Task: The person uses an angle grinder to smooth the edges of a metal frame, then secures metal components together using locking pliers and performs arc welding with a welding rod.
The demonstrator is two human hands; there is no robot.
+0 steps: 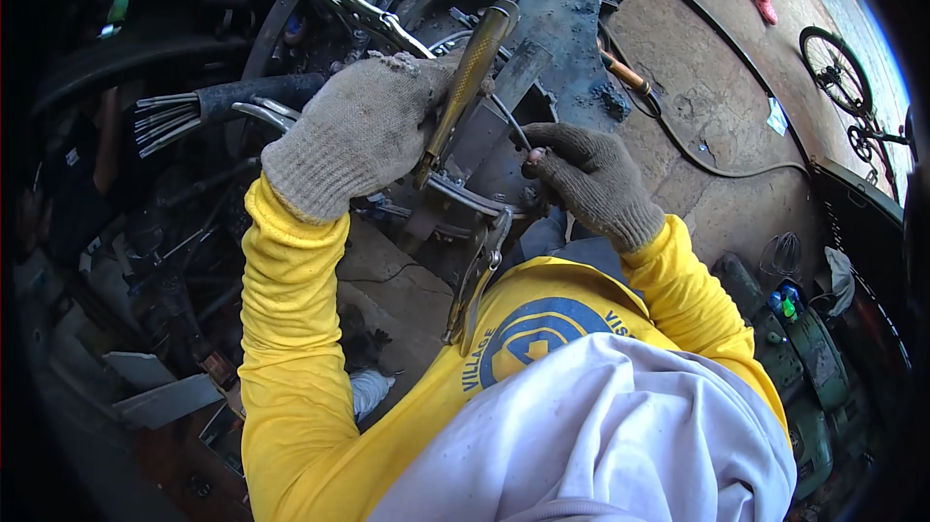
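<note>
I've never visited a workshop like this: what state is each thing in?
Left hand: gloved, closed around brass-coloured handle.
Right hand: gloved, pinching thin rod.
Thin rod: curved.
Upper pliers: jaws hidden.
Lower pliers: apparently clamped on curved metal.
Rod bundle: ends protruding from dark tube.
Cable: curving across floor.
Bicycle: partly visible.

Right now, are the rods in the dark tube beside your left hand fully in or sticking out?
Sticking out: bare ends of the rods show beyond the dark tube; its inside is hidden.
</note>
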